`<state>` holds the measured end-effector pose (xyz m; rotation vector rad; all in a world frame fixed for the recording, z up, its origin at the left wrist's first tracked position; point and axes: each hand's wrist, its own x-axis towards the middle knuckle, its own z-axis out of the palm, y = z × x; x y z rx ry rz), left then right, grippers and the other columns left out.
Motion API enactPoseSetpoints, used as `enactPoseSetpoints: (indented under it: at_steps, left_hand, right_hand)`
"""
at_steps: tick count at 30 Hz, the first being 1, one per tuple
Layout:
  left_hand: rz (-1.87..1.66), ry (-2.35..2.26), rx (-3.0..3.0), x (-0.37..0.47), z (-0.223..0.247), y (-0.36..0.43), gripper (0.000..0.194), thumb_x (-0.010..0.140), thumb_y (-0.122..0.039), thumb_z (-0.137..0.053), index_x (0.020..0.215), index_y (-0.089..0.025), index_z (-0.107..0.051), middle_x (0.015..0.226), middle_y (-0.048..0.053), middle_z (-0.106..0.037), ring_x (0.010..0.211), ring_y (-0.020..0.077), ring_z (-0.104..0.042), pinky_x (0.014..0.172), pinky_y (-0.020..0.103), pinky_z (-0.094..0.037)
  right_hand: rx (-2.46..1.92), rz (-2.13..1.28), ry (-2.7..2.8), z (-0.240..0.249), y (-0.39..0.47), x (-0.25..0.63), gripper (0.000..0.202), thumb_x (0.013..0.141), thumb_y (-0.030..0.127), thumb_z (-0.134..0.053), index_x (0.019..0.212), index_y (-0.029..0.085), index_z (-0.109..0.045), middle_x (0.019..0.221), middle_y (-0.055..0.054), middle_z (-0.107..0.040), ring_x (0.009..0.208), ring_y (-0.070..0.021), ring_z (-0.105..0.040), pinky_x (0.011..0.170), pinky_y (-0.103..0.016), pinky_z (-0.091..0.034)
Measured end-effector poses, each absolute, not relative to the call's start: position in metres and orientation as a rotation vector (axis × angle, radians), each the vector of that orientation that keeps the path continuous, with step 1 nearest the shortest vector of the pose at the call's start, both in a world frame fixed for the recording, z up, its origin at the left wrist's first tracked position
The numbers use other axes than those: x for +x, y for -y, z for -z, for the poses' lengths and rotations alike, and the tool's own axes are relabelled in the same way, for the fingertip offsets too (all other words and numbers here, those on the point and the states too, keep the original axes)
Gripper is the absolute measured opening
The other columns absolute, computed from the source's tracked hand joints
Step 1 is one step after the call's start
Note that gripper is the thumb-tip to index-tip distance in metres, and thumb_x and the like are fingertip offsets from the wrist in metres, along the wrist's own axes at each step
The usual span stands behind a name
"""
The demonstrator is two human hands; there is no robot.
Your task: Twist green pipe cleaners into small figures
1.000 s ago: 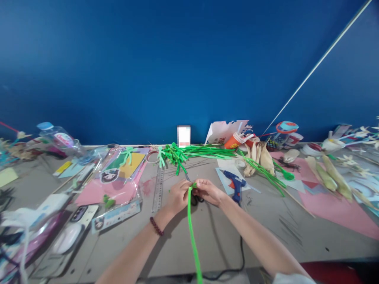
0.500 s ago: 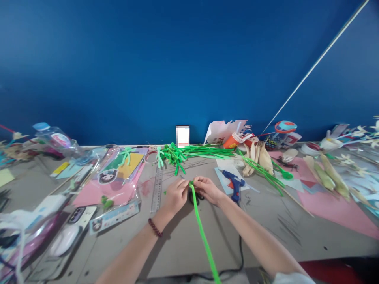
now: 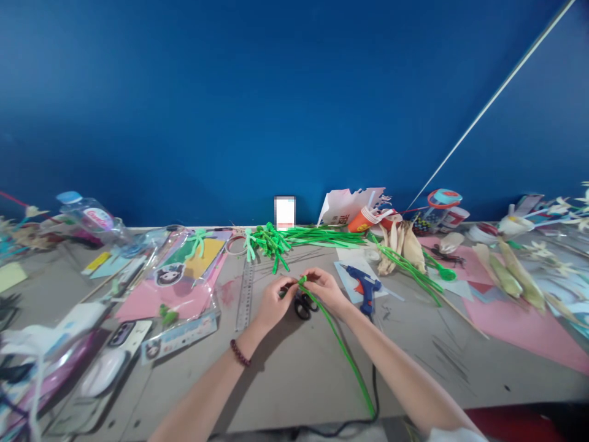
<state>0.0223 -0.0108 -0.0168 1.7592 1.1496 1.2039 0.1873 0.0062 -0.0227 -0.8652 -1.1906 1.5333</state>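
Observation:
A long green pipe cleaner trails down toward the table's front from between my hands, its upper end bent into a small knot at the fingertips. My left hand pinches that end from the left, with a beaded bracelet at the wrist. From the other side my right hand grips the same pipe cleaner, fingers closed. Just below the hands lie black-handled scissors, their blades hidden. Beyond them rests a pile of green pipe cleaners.
A blue glue gun on paper lies to the right, its cord running to the front edge. Left are a clear ruler, a plastic bag of coloured paper and a phone. Dried husks and orange cups stand at the back right.
The pipe cleaner's loose end has swung to the right. My right hand has shifted slightly right and up, and more of the scissors' handles now shows.

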Motion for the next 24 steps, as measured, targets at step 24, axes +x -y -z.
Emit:
enactPoseSetpoints:
  at_steps: [24]
  left_hand:
    - [-1.201, -1.264, 1.789, 0.025, 0.019, 0.012, 0.02, 0.081, -0.031, -0.056, 0.07, -0.016, -0.063, 0.069, 0.002, -0.064, 0.065, 0.013, -0.057, 0.059, 0.022, -0.044]
  right_hand:
    - [-1.017, -1.574, 1.007, 0.02, -0.002, 0.177, 0.029, 0.055, 0.037, -0.08, 0.069, 0.016, -0.065, 0.06, 0.002, -0.06, 0.052, -0.0078, -0.05, 0.054, -0.022, -0.041]
